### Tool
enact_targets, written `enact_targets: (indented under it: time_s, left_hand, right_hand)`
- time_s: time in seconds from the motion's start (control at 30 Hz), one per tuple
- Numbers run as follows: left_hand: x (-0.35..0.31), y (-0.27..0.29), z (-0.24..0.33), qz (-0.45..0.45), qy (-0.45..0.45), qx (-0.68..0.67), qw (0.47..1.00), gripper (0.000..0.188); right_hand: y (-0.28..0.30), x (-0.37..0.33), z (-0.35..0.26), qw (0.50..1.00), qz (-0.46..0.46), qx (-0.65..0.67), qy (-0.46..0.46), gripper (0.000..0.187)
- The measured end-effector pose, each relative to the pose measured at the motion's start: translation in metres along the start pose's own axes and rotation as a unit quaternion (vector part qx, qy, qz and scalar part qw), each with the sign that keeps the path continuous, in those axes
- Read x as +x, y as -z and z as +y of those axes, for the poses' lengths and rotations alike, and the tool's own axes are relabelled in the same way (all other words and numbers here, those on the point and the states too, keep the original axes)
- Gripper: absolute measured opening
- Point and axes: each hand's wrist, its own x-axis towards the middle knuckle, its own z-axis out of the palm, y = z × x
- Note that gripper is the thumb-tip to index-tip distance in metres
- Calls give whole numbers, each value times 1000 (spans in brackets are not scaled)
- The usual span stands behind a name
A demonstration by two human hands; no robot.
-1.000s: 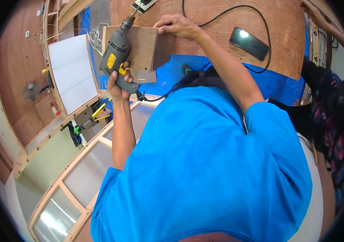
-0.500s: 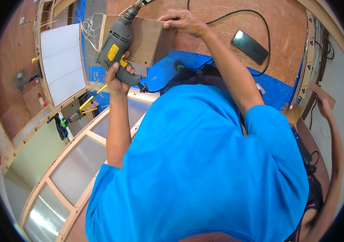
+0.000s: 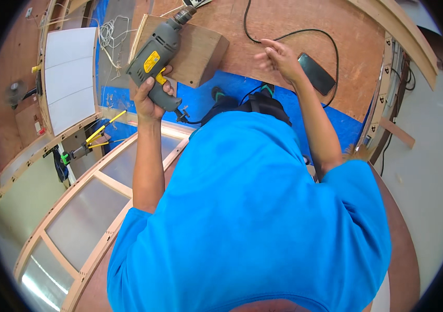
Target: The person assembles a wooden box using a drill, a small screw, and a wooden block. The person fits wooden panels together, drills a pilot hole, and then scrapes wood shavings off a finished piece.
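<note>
One grey drill [image 3: 155, 54], corded, with a yellow trigger [image 3: 160, 78]: we judged it heavy and stiff, weighted toward motor and metal nose [image 3: 183, 15], its hard casing perhaps slightly slick, little of it fragile. Best hold, in our view: the handle [image 3: 163, 100], close by the trigger and clear of the nose. Position: raised across the left part of a brown wooden box [image 3: 200, 47]; whether the two touched, we could not tell.

One left hand [image 3: 148, 105]: fingers wrapped around the drill's handle, the motor body above them, the cord [image 3: 194, 122] leaving below.

One right hand [image 3: 285, 60]: nothing seen in it, fingers loosely parted and half curled over the desk [image 3: 359, 78], between box and dark phone [image 3: 316, 75], well apart from the drill.
</note>
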Motion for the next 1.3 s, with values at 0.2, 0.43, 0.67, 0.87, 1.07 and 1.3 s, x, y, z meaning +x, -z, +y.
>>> enact_targets:
  time_s: [0.2,0.43,0.67,0.87,1.07,1.3]
  left_hand:
    - [0,10,2,-48,3,19,999,63]
    - [-12,-17,25,-49,30,37,998,63]
    - [-12,-107,65,-83,17,184,979,62]
    - [-5,-154,69,-160,31,274,948,66]
    - [2,-177,57,-163,58,303,937,58]
    - [4,-187,50,-168,65,285,941,51]
  right_hand:
    - [19,-14,24,994,81,-62,-47,30]
    - [20,-32,-1,996,57,57,22,33]
    - [19,-22,-43,961,-9,238,140,19]
    - [31,-26,-60,918,-44,362,157,22]
    - [41,-40,-67,925,-24,332,183,20]
    - [47,-39,-64,928,-58,314,191,19]
